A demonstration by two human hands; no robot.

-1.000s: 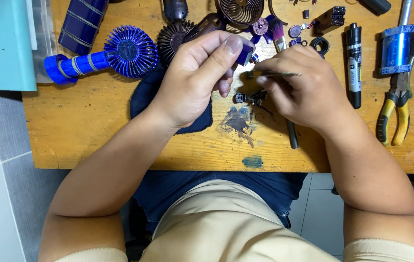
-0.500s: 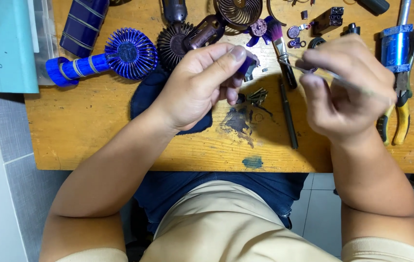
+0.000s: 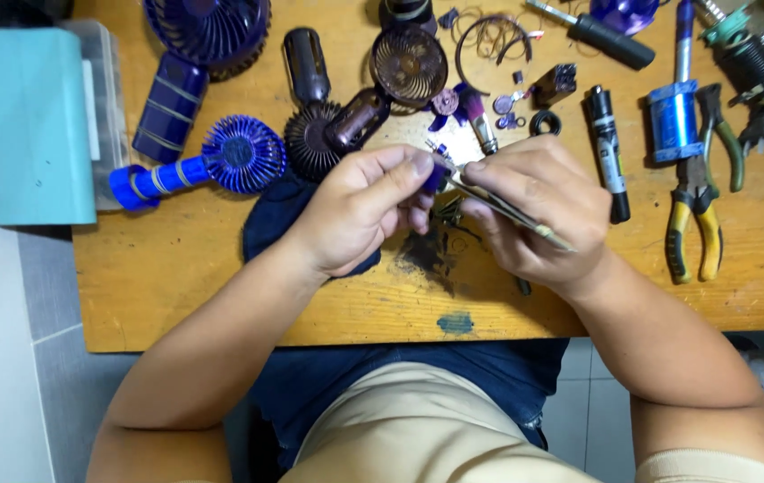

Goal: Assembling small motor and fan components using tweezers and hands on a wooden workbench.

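Note:
My left hand (image 3: 360, 207) is closed around a small blue part (image 3: 436, 177), pinched between thumb and fingers above the wooden workbench (image 3: 221, 286). My right hand (image 3: 539, 207) grips a thin metal tool (image 3: 507, 210), like tweezers, whose tip meets the blue part. Both hands are together at the middle of the bench. Most of the small part is hidden by my fingers. A dark stain (image 3: 422, 250) lies on the wood right under the hands.
Small hand-fan pieces lie around: a blue fan (image 3: 212, 161), dark purple grilles (image 3: 409, 63), a dark blue body (image 3: 167, 107). To the right are a black marker (image 3: 607, 152), yellow-handled pliers (image 3: 695, 215), a blue cylinder (image 3: 673, 121) and a screwdriver (image 3: 601, 36). A teal box (image 3: 38, 125) stands at left.
My right hand went right to the tool area, then came back to the left hand with the thin metal tool. The left hand kept hold of the blue part.

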